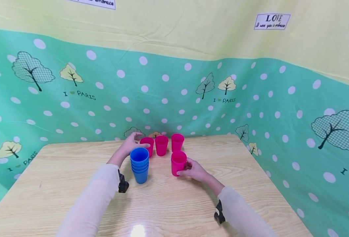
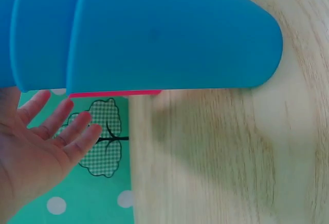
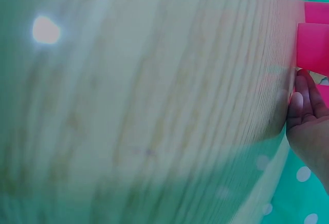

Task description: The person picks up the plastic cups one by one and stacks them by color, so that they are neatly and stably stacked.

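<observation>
In the head view, my left hand (image 1: 130, 144) is beside the leftmost pink cup (image 1: 150, 148), thumb and fingers spread apart near its rim. In the left wrist view its fingers (image 2: 74, 134) are loosely extended; contact with that cup is hidden. A tall stack of nested blue cups (image 1: 140, 176) stands upright just in front of this hand. My right hand (image 1: 195, 170) holds a pair of nested pink cups (image 1: 177, 166) low on the right side, thumb across the front. The pair is upright on the table. The right wrist view catches only part of this hand.
Two more pink cups stand upright at the back, a middle one (image 1: 161, 148) and a right one (image 1: 177, 142). The wooden table (image 1: 82, 164) meets a green, dotted cloth backdrop (image 1: 109, 92) behind and at the right.
</observation>
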### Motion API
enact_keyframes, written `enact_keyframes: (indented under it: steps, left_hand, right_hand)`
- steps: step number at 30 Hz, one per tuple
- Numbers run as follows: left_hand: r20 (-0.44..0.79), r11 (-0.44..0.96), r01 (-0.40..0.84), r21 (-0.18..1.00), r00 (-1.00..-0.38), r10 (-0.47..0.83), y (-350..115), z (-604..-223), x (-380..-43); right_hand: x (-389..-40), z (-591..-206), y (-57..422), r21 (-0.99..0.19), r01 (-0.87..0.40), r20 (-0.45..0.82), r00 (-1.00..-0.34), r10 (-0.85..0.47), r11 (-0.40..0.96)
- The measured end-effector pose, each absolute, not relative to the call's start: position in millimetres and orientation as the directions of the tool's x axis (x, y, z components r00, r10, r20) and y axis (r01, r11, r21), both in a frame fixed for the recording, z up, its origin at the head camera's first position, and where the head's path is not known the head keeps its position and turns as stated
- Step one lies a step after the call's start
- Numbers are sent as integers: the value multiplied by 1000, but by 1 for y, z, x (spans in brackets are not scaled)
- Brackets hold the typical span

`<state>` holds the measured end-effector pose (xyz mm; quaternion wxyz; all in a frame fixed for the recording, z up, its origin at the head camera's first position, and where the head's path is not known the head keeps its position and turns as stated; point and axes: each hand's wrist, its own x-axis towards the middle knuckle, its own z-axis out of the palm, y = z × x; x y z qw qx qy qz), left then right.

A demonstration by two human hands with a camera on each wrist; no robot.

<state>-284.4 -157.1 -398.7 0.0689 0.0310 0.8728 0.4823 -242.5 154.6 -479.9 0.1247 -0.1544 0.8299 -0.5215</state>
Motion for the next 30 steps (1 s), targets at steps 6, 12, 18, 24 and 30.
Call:
enact_keyframes:
  steps: [6, 12, 18, 24, 30]
  left_hand:
    - [-116, 521, -32, 853, -985, 129, -155, -400, -283]
    - [-109, 554, -14, 833, -984, 138, -151, -401, -283]
    - [-111, 580, -9, 814, -984, 139, -147, -401, -280]
    - [-113, 581, -13, 814, -984, 136, -145, -402, -282]
    - [-117, 579, -18, 815, -984, 135, -143, -400, -280]
  right_hand:
    - [-241, -477, 155, -903, -121, -53, -921, -386, 412]
    - [-240, -477, 155, -905, -123, -47, -922, -383, 408]
    - [-232, -464, 152, -909, -130, -43, -916, -399, 396]
    - [-239, -477, 154, -905, -127, -42, -923, -383, 407]
    - [-241, -479, 155, -901, -130, -41, -924, -381, 413]
